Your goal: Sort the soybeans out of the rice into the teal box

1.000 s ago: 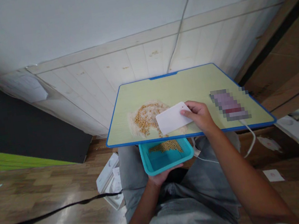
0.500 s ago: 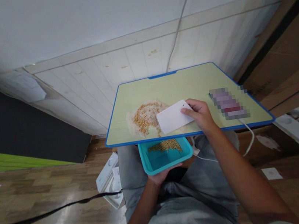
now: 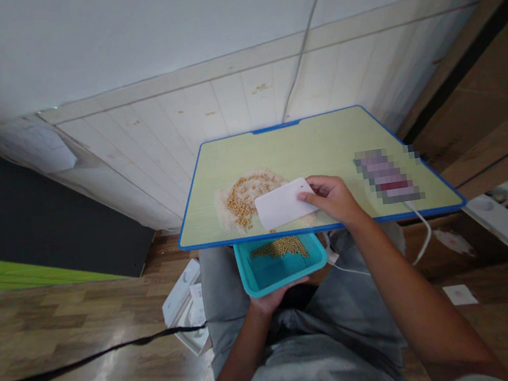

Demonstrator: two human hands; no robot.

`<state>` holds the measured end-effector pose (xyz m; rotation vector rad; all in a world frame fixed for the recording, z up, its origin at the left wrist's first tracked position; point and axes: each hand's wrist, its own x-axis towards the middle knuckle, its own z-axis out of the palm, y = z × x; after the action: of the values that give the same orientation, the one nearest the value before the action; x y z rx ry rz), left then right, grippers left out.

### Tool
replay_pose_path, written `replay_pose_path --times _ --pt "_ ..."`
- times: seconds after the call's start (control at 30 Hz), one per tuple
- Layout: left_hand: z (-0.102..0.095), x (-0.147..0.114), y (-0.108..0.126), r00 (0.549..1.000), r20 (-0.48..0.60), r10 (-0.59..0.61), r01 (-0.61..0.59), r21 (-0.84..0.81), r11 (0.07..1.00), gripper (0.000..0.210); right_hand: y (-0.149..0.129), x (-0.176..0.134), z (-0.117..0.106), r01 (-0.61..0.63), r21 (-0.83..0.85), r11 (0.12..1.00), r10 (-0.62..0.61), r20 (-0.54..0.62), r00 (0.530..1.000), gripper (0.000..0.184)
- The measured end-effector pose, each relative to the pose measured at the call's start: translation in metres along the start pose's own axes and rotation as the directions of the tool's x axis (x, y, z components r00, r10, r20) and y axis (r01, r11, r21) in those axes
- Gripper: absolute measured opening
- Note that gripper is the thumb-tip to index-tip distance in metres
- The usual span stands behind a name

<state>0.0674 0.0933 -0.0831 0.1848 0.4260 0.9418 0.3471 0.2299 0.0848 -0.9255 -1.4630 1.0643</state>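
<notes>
My right hand (image 3: 334,197) pinches a white card (image 3: 282,206) by its right end, thumb on top near a small hole. The card's left end is over the near right side of a pile of white grains (image 3: 225,210) mixed with golden beads (image 3: 238,205). That pile lies on a pale green board table (image 3: 323,143) with a blue rim. Below the near edge, my left hand (image 3: 269,300) supports a teal plastic container (image 3: 266,274) from underneath. Several golden beads (image 3: 285,247) lie inside it along its far side. Most of my left fingers are hidden under the container.
A pixelated phone-like object (image 3: 387,177) rests on the table's right side, with a white cable (image 3: 425,236) hanging off the edge. Cardboard boxes (image 3: 482,101) stand at the right. An open white box (image 3: 188,307) sits on the floor at left, near a black strap (image 3: 93,359).
My right hand has moved the white card a little left and slightly down, covering more of the pile's near right side. My left hand and the container stay nearly in place.
</notes>
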Motion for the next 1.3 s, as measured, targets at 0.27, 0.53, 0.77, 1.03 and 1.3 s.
replay_pose_path --times 0.27,0.53,0.77,1.03,1.3 --pt "0.015 0.001 0.0 0.998 -0.058 0.028 -0.025 0.062 0.998 0.097 0.0 0.0 -0.002 0.015 -0.001 1.0 -0.015 -0.048 0.999 0.058" --pt "0.01 0.0 0.0 0.996 -0.087 0.034 -0.032 0.025 0.999 0.08 0.0 0.001 0.0 -0.013 0.046 0.999 0.015 -0.049 0.999 0.054" --pt "0.016 -0.001 0.001 0.998 -0.065 0.025 -0.022 0.051 0.998 0.085 0.0 -0.001 -0.003 -0.045 0.042 0.998 0.045 0.002 0.999 0.049" --pt "0.019 -0.002 0.001 0.999 -0.036 0.032 -0.03 0.076 0.997 0.088 0.001 0.005 -0.007 0.027 -0.028 0.999 -0.034 -0.274 0.961 0.054" --pt "0.016 0.0 0.0 0.993 -0.113 0.031 -0.025 0.051 0.998 0.081 0.001 0.004 -0.005 0.001 -0.027 1.0 -0.007 -0.214 0.977 0.054"
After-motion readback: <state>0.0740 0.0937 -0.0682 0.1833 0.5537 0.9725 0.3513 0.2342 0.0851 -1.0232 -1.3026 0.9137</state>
